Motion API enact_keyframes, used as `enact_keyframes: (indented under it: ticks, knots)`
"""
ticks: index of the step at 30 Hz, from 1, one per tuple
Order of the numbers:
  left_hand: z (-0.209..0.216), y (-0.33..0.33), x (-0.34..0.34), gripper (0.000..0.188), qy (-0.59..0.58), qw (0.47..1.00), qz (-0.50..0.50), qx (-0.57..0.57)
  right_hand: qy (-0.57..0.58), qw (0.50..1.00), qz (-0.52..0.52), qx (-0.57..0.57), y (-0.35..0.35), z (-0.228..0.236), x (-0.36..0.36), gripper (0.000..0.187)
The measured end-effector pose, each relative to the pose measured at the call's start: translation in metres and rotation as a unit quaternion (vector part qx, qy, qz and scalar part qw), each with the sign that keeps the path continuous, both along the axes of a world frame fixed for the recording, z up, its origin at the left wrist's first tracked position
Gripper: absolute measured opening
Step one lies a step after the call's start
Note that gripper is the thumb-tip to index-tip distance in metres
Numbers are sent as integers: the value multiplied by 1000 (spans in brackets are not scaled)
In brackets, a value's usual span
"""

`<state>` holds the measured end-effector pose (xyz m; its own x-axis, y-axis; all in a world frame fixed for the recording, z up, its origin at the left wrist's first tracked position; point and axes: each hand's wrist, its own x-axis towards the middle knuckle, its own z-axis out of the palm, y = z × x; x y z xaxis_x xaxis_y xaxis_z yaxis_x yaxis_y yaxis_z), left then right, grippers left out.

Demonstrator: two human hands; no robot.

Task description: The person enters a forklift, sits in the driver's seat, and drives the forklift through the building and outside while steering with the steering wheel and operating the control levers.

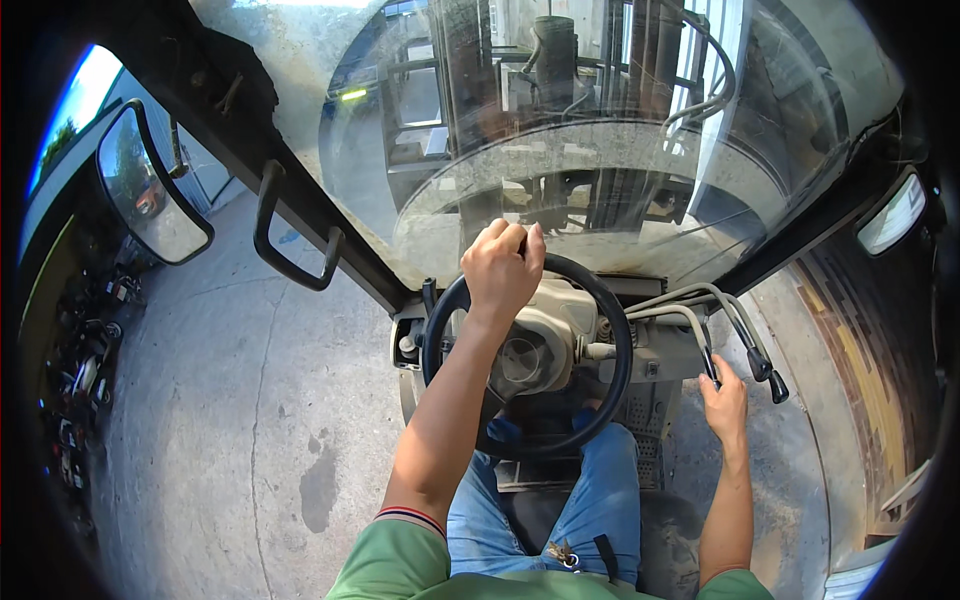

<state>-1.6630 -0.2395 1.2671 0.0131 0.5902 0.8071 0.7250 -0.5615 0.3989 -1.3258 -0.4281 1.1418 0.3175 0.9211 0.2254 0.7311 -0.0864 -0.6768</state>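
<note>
My left hand (505, 268) is closed in a fist at the top left of the black steering wheel (622, 345). Its fingers wrap over the rim area; whether they hold the rim itself or a knob on it is hidden under the hand. To the right, my right hand (725, 400) grips the black handle of a control lever (708, 362), the nearest to the wheel of a group of bent beige levers. Two more black-knobbed levers (760, 366) stand just right of that hand, untouched. A beige steering column (555, 310) sits inside the wheel.
A scratched windshield (600, 170) fronts the cab, with a forklift mast (555, 70) beyond it. A grab handle (300, 270) and side mirror (150, 190) are at left. Parked motorbikes (90, 380) line the far left; stacked boards (850, 380) stand at right.
</note>
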Motion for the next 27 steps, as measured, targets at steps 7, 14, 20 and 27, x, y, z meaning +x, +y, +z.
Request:
enact_keyframes:
  ticks: [7,14,20,27]
  knots:
    - [-14,10,-1,36,-2,1000,21,-14,28,999,-12,-26,11,0,-4,45]
    - [-13,14,3,35,-13,1000,4,10,33,997,-20,-60,17,10,-5,47]
    - [-11,9,9,33,-16,1000,1,0,16,1000,-11,-18,12,-6,9,46]
    - [-11,5,6,32,-5,1000,11,0,19,1000,-8,-8,9,-2,3,45]
